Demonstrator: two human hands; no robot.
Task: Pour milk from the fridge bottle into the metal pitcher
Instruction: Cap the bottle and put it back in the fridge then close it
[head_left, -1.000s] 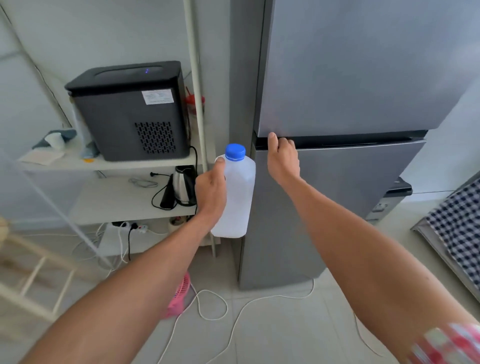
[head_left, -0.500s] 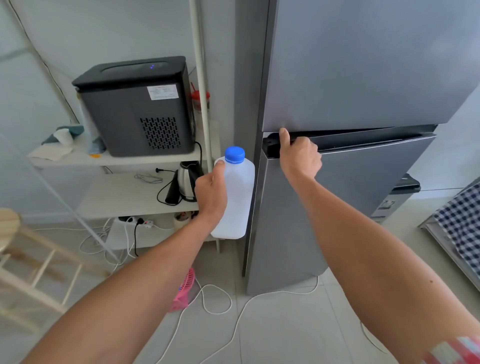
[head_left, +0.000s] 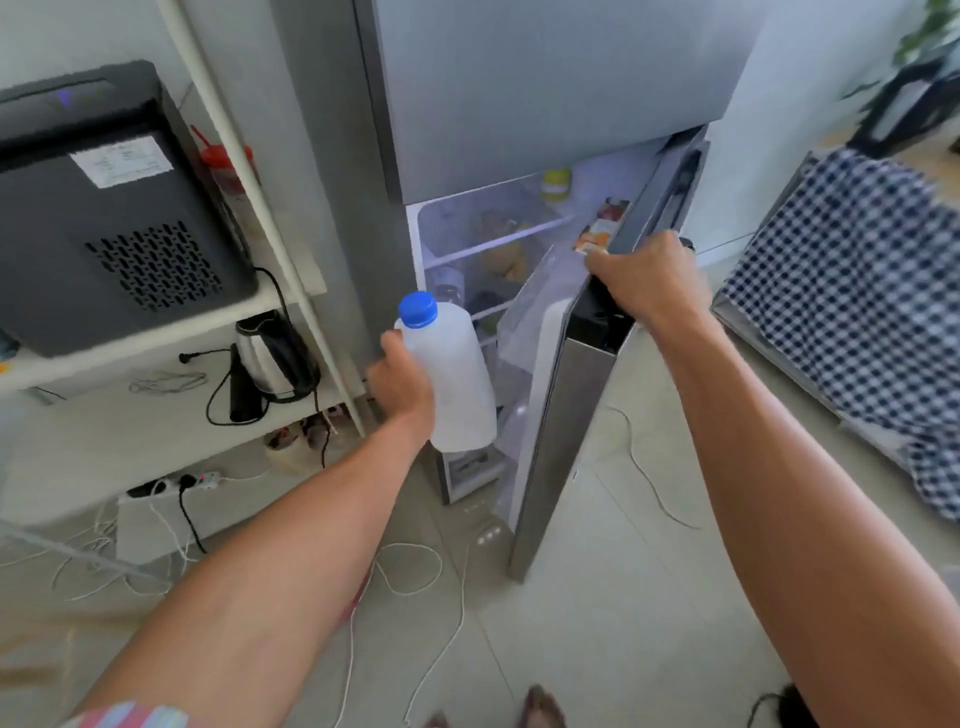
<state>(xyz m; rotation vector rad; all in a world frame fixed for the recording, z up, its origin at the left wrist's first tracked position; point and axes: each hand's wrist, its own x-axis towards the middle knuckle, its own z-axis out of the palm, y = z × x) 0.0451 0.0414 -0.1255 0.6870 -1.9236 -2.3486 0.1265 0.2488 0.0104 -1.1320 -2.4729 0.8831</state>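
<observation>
My left hand (head_left: 402, 376) grips a white plastic milk bottle (head_left: 457, 384) with a blue cap, held upright in front of the open fridge. My right hand (head_left: 647, 278) holds the top edge of the lower fridge door (head_left: 566, 415), which stands swung out towards me. Inside the fridge (head_left: 488, 244) I see lit white shelves with blurred food items and a carton in the door rack. No metal pitcher is in view.
A white shelf unit (head_left: 156, 332) on the left carries a black machine (head_left: 104, 208) and an electric kettle (head_left: 272, 358). Cables and a power strip (head_left: 200, 480) lie on the tiled floor. A checked cloth (head_left: 852, 291) covers something at the right.
The lower fridge door has swung wide open under my right hand, baring the shelves. My left hand still holds the bottle, now before the opening. The view has shifted closer and lower.
</observation>
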